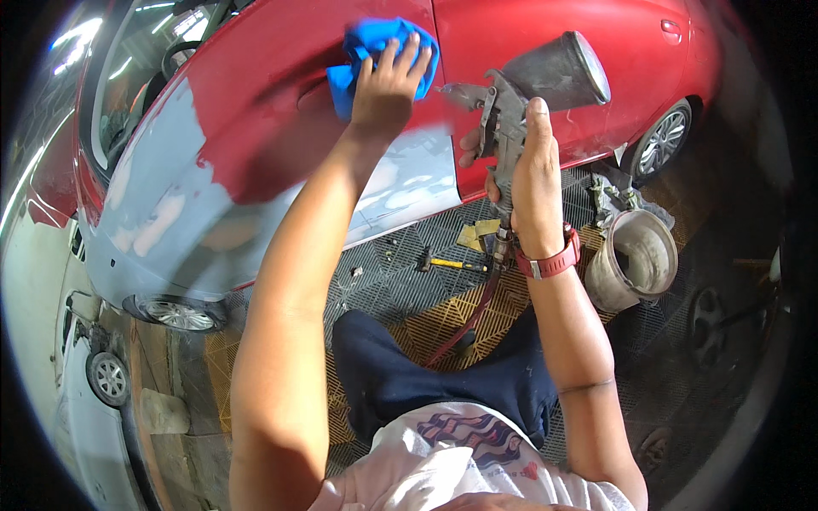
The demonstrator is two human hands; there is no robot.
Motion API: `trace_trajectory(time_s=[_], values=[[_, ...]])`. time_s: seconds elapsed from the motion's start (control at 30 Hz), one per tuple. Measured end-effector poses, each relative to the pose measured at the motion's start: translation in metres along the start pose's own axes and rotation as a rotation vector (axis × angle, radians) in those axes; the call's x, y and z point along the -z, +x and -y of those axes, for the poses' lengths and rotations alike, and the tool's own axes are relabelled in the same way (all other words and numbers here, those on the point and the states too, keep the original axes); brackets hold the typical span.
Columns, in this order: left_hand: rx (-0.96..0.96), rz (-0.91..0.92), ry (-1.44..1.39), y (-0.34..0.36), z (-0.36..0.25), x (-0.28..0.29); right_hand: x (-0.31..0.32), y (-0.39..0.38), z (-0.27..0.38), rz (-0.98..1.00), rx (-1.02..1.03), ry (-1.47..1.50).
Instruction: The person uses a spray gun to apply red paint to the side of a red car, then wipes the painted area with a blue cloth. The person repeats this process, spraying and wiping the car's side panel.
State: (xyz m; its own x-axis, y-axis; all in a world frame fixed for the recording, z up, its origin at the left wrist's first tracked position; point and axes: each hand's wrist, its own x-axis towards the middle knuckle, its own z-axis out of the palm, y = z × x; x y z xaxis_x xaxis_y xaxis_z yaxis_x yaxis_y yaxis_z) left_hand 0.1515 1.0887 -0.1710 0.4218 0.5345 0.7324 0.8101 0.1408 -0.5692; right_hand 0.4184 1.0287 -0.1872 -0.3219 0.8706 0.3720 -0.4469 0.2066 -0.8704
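Observation:
My left hand [389,85] presses a crumpled blue cloth [372,40] against the side of a red car [281,64], its fingers bent over the fabric. Grey and whitish patches [162,204] cover the car's lower door and front fender. In my right hand [535,170] is a spray gun [509,115], my fingers wrapped round its grip. The gun's dull grey cup [558,70] tilts to the right, and its nozzle points left toward the panel. A dark red hose [473,319] runs down from the grip.
A whitish bucket [635,260] stands on the grated floor at right, beside crumpled sheeting [613,192]. Below the car lie a yellow-handled hammer [456,265] and yellowish sheets [477,233]. Another car's wheel [108,379] shows at lower left.

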Motion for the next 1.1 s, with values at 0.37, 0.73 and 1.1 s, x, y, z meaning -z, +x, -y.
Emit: trace_trajectory(time_s=[0.37,0.73,1.1], values=[[0.489,0.126,-0.45,0.027,0.084,0.068,0.037,-0.019,0.002,-0.078,-0.013,0.033],[0.235,0.262,-0.038,0.077,0.048,0.035,0.05,-0.021,0.0,-0.066,-0.029,0.034],[-0.382,0.158,0.182,0.088,0.038,0.027,0.051,-0.021,-0.004,-0.083,-0.031,0.029]])
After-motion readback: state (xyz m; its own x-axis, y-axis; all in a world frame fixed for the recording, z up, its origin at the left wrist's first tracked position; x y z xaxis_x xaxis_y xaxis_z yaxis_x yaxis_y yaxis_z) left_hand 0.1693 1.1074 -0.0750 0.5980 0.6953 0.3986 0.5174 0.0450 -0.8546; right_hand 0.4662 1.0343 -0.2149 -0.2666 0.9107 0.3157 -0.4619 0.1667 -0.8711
